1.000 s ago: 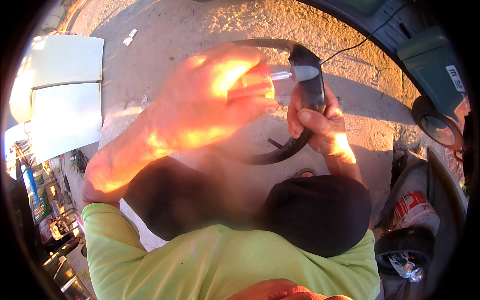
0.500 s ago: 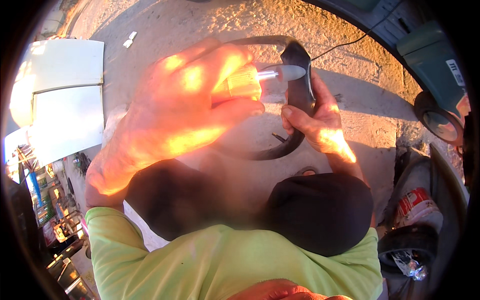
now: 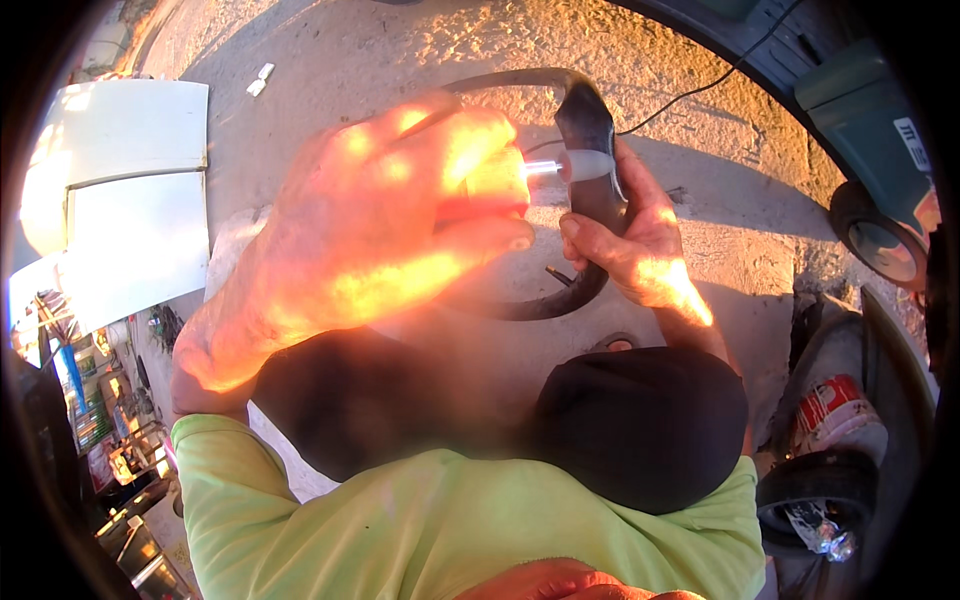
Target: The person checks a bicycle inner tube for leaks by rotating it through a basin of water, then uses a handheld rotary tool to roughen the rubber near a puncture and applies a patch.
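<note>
A dark steering wheel (image 3: 587, 120) is held up above my knees, its rim reaching away from me. My right hand (image 3: 645, 250) grips the wheel's right side, thumb on the near face and fingers behind it. My left hand (image 3: 370, 220), washed out by glare, is wrapped around a rotary tool (image 3: 543, 168) with a silver shaft. On the shaft sits a pale, bullet-shaped tip (image 3: 590, 165), which lies over the wheel's rim just above my right thumb. Most of the tool's body is hidden by my fingers and the glare.
White panels (image 3: 140, 230) stand at the left, above cluttered tools and parts (image 3: 120, 420). At the right are a green bin (image 3: 865, 110), a wheel (image 3: 880, 245), a red-and-white bucket (image 3: 835, 410) and a tyre (image 3: 815, 500). A thin cable (image 3: 690, 95) crosses the ground.
My left hand has shifted slightly right and down with the rotary tool, and its pale tip has moved a little lower on the rim. The wheel has tilted slightly; my right hand keeps its grip.
</note>
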